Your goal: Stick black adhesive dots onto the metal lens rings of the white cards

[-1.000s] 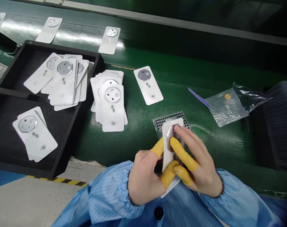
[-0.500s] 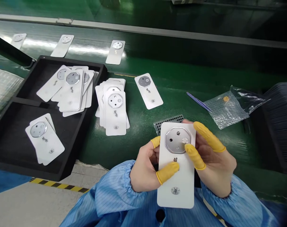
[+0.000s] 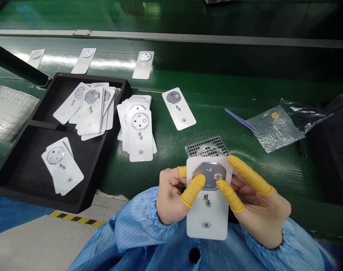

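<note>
Between my hands is a white rounded panel (image 3: 207,214), like a phone back cover, with a silver octagonal plate (image 3: 208,184) near its top and dark lettering below. My left hand (image 3: 174,197) grips its left edge, the thumb pressed on the plate's left side. My right hand (image 3: 256,203) holds the right edge, its thumb tip by a small round spot on the plate. Yellow finger cots cover several fingertips. Just behind the panel's top lies a clear sheet of black dots (image 3: 207,146), partly covered by it.
A black divided tray (image 3: 19,173) with similar panels stands at left. Beside it is a panel stack (image 3: 141,141), and a single panel (image 3: 179,113) lies farther right. Purple tweezers (image 3: 239,119) and a bubble bag (image 3: 269,131) are at right. More panels rest along the back.
My left thumb has moved up from the lettering onto the octagonal plate. The panel has shifted slightly and tilted, uncovering more of the dotted sheet. The view has turned a little left.
</note>
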